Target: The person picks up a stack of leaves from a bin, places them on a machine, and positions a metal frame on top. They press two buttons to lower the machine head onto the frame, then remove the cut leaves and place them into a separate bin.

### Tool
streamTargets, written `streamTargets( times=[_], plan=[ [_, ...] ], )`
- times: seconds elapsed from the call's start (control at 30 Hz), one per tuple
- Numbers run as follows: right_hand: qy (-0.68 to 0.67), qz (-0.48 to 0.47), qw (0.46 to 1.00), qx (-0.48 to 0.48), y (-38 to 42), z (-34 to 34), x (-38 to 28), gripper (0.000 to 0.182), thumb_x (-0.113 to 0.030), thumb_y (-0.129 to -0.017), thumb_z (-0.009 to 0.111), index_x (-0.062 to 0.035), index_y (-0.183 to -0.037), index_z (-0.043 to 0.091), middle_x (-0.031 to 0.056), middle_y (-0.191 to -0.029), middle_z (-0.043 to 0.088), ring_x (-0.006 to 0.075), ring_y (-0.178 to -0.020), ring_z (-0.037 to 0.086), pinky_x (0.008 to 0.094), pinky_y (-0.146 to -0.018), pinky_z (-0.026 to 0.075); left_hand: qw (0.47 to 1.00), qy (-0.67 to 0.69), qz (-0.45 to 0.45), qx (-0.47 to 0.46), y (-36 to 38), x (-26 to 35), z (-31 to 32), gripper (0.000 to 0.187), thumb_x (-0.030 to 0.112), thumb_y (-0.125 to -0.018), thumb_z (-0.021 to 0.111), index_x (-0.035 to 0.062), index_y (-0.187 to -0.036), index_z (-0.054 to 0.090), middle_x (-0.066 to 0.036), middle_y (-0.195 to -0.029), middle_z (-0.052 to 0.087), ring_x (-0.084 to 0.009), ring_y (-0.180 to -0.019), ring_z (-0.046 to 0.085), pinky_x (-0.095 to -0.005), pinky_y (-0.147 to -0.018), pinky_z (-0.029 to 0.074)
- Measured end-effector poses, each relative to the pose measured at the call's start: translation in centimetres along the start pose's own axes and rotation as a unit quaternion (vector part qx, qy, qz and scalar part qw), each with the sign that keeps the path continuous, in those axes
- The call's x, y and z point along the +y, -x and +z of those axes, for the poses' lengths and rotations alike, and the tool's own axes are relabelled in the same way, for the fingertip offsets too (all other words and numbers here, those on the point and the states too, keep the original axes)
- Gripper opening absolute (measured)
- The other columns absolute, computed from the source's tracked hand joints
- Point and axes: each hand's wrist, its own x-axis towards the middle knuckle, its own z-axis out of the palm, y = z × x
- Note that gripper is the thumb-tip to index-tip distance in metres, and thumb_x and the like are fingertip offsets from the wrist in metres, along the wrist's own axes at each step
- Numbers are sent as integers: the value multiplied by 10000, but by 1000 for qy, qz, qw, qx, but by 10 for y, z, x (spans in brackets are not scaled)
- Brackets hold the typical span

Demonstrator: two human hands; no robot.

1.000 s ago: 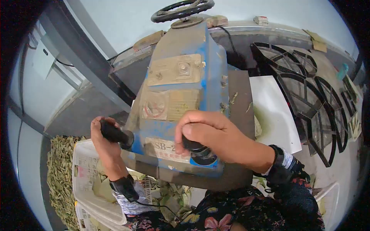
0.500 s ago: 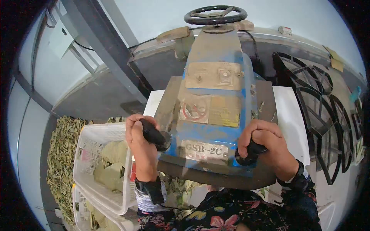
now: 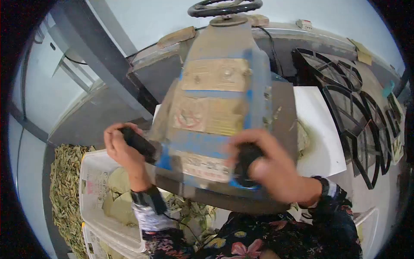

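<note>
The blue machine (image 3: 215,103) stands in the middle of the scene, with 2 black handles at its near end. The left hand (image 3: 120,149) has its fingers wrapped around the left handle (image 3: 139,144). The right hand (image 3: 269,166), blurred, grips the right handle (image 3: 246,166). A white basket (image 3: 92,190) of leaves sits at near left, below the left hand.

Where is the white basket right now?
In the head view, the white basket sits low on the left, below the left hand, beside the dried leaves.
</note>
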Motion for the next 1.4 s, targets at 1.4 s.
streamTargets(
  times=[1.4],
  plan=[
    [324,95,940,-50,-6,-86,105,403,-248,-833,602,-19,-1153,520,89,-999,602,205,-935,577,339,-816,462,776,-232,-304,-501,225,11,-116,441,301,-726,678,58,-1082,583,-161,-1006,620,-301,-903,604,-362,-784,474]
  ],
)
